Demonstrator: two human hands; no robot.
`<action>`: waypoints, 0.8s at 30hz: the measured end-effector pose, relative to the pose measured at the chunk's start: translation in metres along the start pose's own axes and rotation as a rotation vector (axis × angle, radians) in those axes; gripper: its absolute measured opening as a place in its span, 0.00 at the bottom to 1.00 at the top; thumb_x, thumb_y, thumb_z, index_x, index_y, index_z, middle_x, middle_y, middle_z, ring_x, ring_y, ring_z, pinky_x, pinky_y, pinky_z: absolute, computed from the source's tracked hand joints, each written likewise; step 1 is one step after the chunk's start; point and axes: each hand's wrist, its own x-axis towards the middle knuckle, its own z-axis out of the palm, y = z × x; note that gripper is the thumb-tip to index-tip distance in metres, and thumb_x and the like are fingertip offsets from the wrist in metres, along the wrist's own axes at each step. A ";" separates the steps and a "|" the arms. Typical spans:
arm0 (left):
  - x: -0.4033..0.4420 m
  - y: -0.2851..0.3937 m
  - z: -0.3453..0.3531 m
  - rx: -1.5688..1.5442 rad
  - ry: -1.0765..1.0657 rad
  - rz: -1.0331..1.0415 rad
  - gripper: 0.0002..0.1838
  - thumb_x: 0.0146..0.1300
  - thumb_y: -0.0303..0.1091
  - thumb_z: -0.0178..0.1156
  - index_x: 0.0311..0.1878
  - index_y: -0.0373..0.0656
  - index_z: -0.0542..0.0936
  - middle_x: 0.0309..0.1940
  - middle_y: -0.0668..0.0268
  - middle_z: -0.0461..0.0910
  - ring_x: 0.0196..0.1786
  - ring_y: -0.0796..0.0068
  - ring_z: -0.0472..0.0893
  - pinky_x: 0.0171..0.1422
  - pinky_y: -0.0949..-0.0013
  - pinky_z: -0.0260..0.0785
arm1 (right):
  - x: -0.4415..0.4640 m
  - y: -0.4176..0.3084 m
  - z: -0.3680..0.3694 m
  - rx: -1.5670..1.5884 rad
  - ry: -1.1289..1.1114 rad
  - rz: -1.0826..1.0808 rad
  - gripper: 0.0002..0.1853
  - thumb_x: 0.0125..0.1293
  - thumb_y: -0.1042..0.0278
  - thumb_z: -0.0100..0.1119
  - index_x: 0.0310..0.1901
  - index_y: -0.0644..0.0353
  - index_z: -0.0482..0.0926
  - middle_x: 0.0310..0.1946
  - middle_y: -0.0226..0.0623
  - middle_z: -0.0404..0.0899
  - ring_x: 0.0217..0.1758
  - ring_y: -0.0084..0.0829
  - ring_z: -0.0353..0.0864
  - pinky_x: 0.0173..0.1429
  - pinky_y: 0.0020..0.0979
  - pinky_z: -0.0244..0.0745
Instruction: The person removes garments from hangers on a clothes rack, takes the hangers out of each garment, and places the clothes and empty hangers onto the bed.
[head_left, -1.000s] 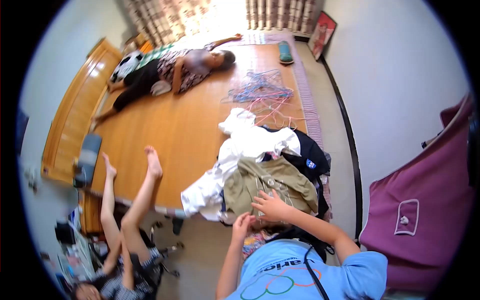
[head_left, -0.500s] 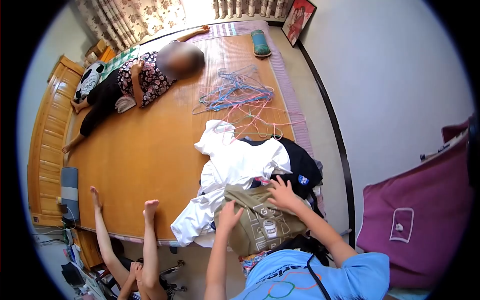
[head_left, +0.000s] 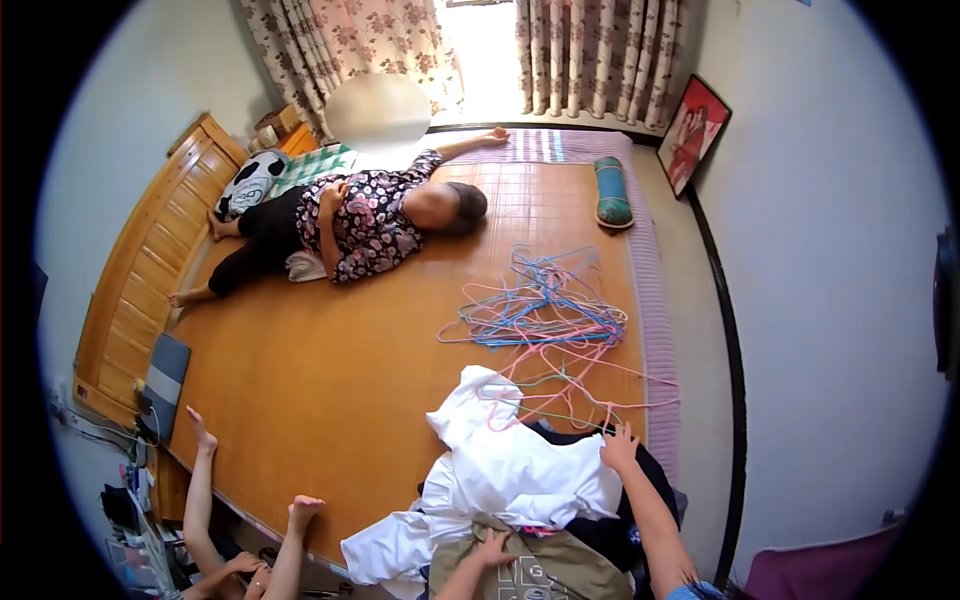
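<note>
My left hand [head_left: 490, 549] lies with its fingers spread on an olive T-shirt [head_left: 575, 565] with a white print, at the bottom of the view. My right hand [head_left: 620, 446] reaches further forward, fingers apart, at the right edge of a white garment [head_left: 530, 470]. Its fingertips are at the near end of a pink clothes hanger [head_left: 608, 408]; whether they touch it I cannot tell. Dark clothing [head_left: 655, 490] lies beneath and beside my right forearm. Beyond is a tangled pile of blue and pink hangers [head_left: 545, 310].
A person [head_left: 365, 220] lies across the bed mat [head_left: 300, 400] at the far left. Another person's bare legs [head_left: 200, 490] rest over the near left edge. A teal bolster [head_left: 613, 195] lies at the far right, with a framed picture [head_left: 693, 135] against the wall.
My right hand has moved off the olive T-shirt, forward to the hangers. My left hand stays on the shirt. The view has tilted up, showing more curtain.
</note>
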 end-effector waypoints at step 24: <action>0.013 0.014 -0.015 0.208 -0.218 -0.157 0.33 0.47 0.41 0.45 0.59 0.60 0.48 0.57 0.43 0.26 0.56 0.44 0.53 0.60 0.60 0.47 | -0.057 -0.006 -0.056 0.743 0.493 -0.092 0.07 0.44 0.70 0.56 0.19 0.66 0.73 0.15 0.39 0.69 0.22 0.32 0.69 0.26 0.28 0.62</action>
